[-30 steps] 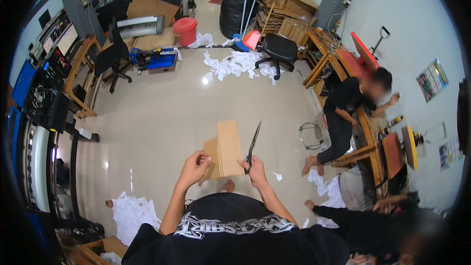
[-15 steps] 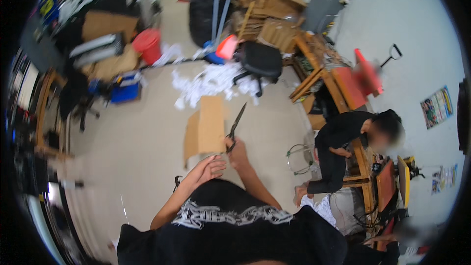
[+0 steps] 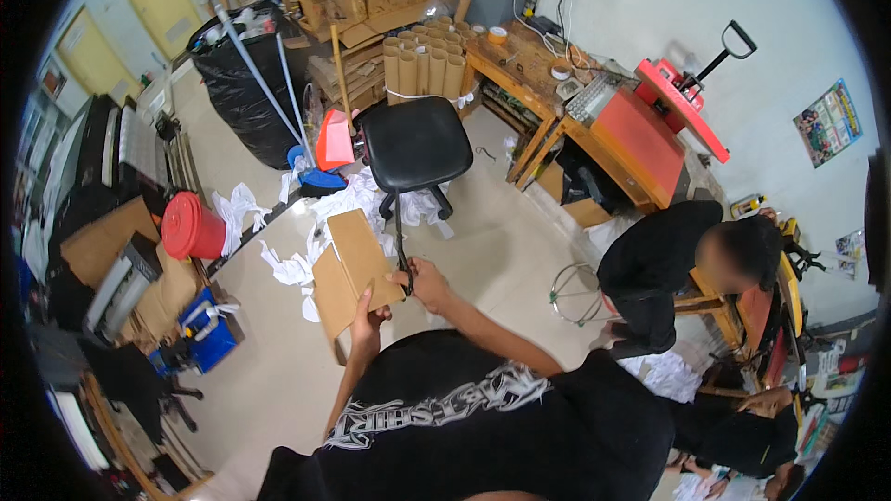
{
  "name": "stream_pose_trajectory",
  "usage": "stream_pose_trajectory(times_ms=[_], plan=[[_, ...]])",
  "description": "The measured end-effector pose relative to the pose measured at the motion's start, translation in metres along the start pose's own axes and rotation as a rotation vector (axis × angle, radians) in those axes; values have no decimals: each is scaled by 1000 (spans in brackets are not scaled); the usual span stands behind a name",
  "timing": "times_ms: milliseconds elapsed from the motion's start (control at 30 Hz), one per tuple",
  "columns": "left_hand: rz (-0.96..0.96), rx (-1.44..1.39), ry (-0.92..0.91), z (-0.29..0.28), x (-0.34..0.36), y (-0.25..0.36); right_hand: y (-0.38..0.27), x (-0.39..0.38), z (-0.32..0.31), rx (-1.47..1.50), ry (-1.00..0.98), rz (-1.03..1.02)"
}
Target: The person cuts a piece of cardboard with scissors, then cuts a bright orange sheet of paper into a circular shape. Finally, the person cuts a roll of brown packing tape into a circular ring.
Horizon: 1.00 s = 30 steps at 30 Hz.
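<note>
A folded piece of brown cardboard (image 3: 348,269) is held out at an angle in front of me. My left hand (image 3: 369,320) grips its lower edge, thumb on top. My right hand (image 3: 424,286) is closed round the handles of dark scissors (image 3: 401,246), beside the cardboard's right edge and close against it. The long blades point up, toward the black swivel chair (image 3: 416,144) ahead.
White scraps (image 3: 288,260) lie around the chair. A red bucket (image 3: 190,227) is at left, a black bag (image 3: 241,102) and cardboard tubes (image 3: 422,70) behind. At right are a wooden bench (image 3: 520,74), red press (image 3: 677,102), wire ring (image 3: 575,292) and two co-workers (image 3: 654,260) (image 3: 752,436).
My view has swung right, toward the chair and bench. My left hand came loose from the cardboard and grips it again. The nearer co-worker has bent lower.
</note>
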<state>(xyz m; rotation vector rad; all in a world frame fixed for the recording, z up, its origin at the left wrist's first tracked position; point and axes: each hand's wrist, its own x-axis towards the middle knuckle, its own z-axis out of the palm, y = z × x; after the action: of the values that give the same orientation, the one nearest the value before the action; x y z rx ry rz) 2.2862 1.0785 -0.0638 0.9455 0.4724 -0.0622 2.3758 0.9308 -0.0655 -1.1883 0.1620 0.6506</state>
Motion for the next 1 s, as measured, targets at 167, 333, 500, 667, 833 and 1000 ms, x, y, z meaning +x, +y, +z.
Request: stream_pose_trajectory(times_ms=[167, 333, 500, 667, 833, 1000], plan=[[49, 0, 202, 47, 99, 61, -82, 137, 15, -280, -174, -28], [64, -75, 273, 35, 196, 108, -111, 260, 45, -334, -393, 39], [26, -87, 300, -14, 311, 142, -148, 369, 86, -513, -295, 199], [-14, -194, 209, -44, 394, 198, -174, 458, 131, -595, -331, 254], [84, -515, 257, -85, 435, 208, -188, 518, 192, -613, -417, 420], [131, -376, 476, -120, 460, 212, -177, 556, 198, -828, -560, 466]])
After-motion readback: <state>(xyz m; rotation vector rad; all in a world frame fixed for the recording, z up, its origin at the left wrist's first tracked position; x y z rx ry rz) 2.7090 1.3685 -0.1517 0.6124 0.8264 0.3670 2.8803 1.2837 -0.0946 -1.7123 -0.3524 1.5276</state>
